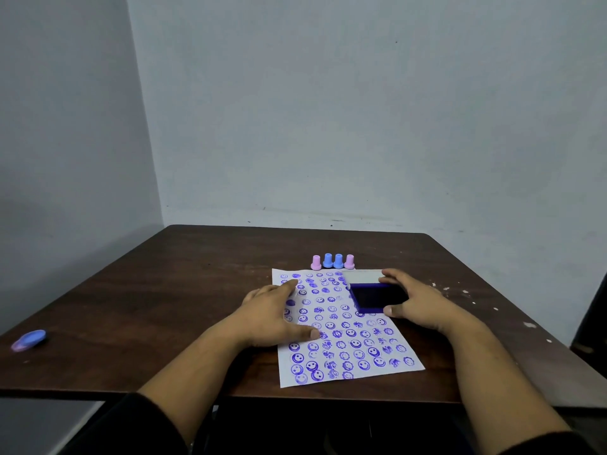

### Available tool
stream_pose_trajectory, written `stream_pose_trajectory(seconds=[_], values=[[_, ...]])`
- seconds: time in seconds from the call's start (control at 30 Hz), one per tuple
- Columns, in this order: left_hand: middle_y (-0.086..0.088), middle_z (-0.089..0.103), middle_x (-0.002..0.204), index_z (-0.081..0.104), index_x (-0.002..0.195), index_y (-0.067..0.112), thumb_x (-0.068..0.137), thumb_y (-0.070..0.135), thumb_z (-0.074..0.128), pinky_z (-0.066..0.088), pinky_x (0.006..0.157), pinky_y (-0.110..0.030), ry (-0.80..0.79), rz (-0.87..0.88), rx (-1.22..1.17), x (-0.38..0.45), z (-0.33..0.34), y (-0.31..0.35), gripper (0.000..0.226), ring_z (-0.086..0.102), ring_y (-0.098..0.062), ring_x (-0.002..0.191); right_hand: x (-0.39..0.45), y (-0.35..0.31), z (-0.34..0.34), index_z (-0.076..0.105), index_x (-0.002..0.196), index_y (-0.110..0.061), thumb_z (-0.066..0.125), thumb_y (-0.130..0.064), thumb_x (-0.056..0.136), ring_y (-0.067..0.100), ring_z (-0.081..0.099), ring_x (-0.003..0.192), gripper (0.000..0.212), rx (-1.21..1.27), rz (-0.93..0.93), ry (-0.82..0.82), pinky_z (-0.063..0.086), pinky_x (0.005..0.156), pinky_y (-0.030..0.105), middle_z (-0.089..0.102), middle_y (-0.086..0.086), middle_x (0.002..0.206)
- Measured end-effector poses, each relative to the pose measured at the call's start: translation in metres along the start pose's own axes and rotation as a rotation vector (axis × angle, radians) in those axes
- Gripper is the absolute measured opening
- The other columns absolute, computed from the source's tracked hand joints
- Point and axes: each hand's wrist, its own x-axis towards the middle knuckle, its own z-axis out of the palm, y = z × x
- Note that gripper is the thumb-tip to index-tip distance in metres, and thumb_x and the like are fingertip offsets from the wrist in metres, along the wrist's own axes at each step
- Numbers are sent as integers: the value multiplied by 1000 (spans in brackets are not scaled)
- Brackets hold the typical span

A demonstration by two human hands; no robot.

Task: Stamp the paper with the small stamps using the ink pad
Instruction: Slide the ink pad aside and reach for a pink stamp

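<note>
Two hands work here: your left hand [274, 315] lies flat, fingers spread, on the purple-stamped white paper sheet [345, 336]; your right hand [415, 302] grips the open dark-blue ink pad [372, 297]

The counter [184, 290] is a dark brown wooden surface with rounded far corners. It stands in a corner of the room, pushed close to two plain pale grey-blue walls [361, 110]. The back wall has some small dark marks near the counter edge. White flecks [466, 292] lie on the right part. The light is soft and even.
</note>
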Motion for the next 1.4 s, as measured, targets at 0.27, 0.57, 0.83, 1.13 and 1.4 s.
stream_pose_trajectory(seconds=[0.27,0.57,0.83,1.13,1.4], values=[[4,41,156,23,158,31,55,94,61,22,120,-41,36,7,-3,6,4,-6,127,30,-20,146,6,13,-5,35,163,-31,81,-11,91,19,45,152,87,97,62,-35,27,129,50,52,-16,161],[12,39,159,26,157,30,53,100,53,18,122,-50,43,14,35,13,7,-14,128,31,-14,147,8,11,-5,34,165,-25,75,5,91,14,47,143,89,277,57,-80,38,121,34,49,-6,165],[13,42,157,22,158,29,54,99,53,17,122,-49,69,18,21,15,9,-15,129,31,-13,147,39,-45,-16,52,153,-41,74,-43,94,23,47,150,63,-53,-33,258,24,124,42,58,-9,158],[10,45,155,20,159,28,59,95,55,17,122,-48,86,18,21,15,10,-16,125,31,-14,146,110,-73,-1,68,135,-35,65,-34,96,20,60,133,39,-374,-61,201,27,109,42,71,-8,139],[9,39,159,17,159,30,59,98,50,12,123,-51,64,5,40,21,13,-20,125,27,-14,149,135,-53,13,78,112,-35,70,-32,95,19,63,120,19,-428,-71,177,30,104,45,76,-9,118]])
